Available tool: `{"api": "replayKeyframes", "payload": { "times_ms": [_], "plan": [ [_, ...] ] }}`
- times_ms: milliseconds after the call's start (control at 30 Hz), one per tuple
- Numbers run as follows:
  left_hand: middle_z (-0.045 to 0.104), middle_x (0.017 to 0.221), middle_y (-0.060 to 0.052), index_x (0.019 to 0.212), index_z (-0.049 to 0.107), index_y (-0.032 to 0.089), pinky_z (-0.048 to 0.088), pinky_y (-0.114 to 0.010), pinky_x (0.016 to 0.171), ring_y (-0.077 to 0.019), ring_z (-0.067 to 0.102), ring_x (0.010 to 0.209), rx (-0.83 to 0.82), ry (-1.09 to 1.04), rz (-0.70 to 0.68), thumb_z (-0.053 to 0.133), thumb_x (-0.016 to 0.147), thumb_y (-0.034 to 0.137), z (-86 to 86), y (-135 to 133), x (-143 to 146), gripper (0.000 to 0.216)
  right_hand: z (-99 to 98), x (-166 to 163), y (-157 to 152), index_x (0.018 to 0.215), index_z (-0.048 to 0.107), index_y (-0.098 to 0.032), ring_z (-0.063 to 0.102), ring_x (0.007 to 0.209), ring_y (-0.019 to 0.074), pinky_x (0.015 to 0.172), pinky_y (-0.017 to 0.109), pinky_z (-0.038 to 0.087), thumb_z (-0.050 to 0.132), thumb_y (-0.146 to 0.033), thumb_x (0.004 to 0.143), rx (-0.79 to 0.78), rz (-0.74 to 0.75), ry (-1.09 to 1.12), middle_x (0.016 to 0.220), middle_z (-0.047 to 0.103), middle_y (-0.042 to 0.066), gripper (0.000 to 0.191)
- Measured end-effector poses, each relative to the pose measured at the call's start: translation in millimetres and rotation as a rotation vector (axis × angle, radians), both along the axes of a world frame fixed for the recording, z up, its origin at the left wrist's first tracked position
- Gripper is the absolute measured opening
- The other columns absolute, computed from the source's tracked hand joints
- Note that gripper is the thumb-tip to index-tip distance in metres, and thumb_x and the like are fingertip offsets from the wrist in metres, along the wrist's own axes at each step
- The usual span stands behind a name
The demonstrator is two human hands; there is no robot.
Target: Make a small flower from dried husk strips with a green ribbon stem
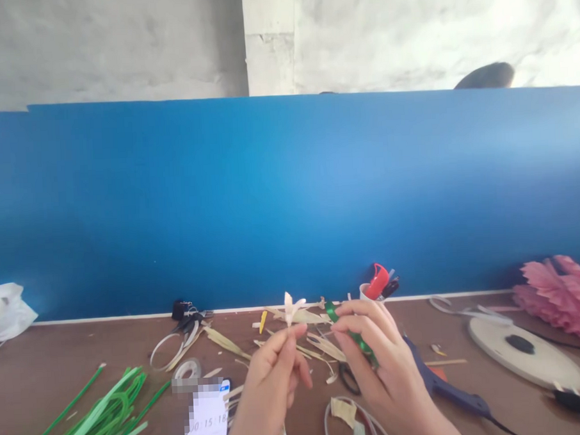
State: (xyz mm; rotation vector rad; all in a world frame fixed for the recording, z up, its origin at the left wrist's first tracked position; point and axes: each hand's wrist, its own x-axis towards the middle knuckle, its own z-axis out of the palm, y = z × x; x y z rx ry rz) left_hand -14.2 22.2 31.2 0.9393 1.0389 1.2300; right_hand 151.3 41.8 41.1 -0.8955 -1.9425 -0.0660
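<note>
Head view: left hand pinches the stem of a small white flower, held upright above the counter. Right hand grips a green ribbon just beside the flower. Glue gun lies at right, green strips at left.

The brown table carries green strips at left, pale leaf scraps, a glue gun, a white disc and pink paper.
</note>
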Motion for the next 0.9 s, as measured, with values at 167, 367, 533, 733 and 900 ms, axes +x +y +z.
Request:
{"api": "replayKeyframes", "payload": {
  "times_ms": [167,367,533,733,900],
  "plan": [
    [0.055,0.057,0.002,0.116,0.064,0.012,0.011,-0.024,0.042,-0.0059,0.023,0.042,0.022,0.055,-0.022,0.062,0.076,0.054,-10.3,0.5,3.5,0.058,-0.1,-3.5,-7.6,0.086,0.049,-0.023,0.048,0.101,0.0260,0.084,0.042,0.037,0.049,-0.011,0.087,0.041,-0.065,-0.030,0.107,0.048,0.008,0.011],
    [0.056,0.054,0.002,0.106,0.071,0.015,0.014,-0.024,0.042,-0.0079,0.024,0.041,0.054,0.134,0.002,0.061,0.078,0.052,-9.3,-3.4,8.3,0.047,-2.0,-4.4,-6.0,0.081,0.051,-0.024,0.045,0.102,0.0273,0.084,0.045,0.036,0.051,-0.012,0.085,0.048,-0.080,0.006,0.111,0.046,0.008,0.012],
    [0.059,0.054,0.000,0.093,0.075,0.018,0.034,-0.026,0.057,-0.0157,0.048,0.054,0.174,0.290,0.094,0.056,0.083,0.041,-7.6,-5.6,13.4,0.032,-0.2,-6.2,-8.3,0.080,0.053,-0.024,0.046,0.102,0.0262,0.086,0.045,0.036,0.053,-0.011,0.083,0.028,-0.082,0.036,0.110,0.047,0.007,0.013],
    [0.060,0.054,0.000,0.090,0.076,0.017,0.034,-0.026,0.057,-0.0159,0.046,0.053,0.170,0.371,0.068,0.052,0.086,0.036,-7.1,-5.8,14.4,0.031,0.9,-6.7,-8.1,0.079,0.052,-0.024,0.048,0.102,0.0250,0.085,0.042,0.036,0.052,-0.011,0.084,0.024,-0.051,0.049,0.109,0.048,0.007,0.014],
    [0.053,0.052,0.002,0.094,0.076,0.017,0.033,-0.026,0.055,-0.0138,0.041,0.049,0.176,0.389,0.044,0.051,0.088,0.039,-6.9,-6.2,14.7,0.034,-5.6,-5.8,-0.1,0.080,0.053,-0.024,0.046,0.104,0.0263,0.093,0.048,0.032,0.054,-0.012,0.084,0.001,-0.079,0.024,0.109,0.048,0.007,0.013]
  ]
}}
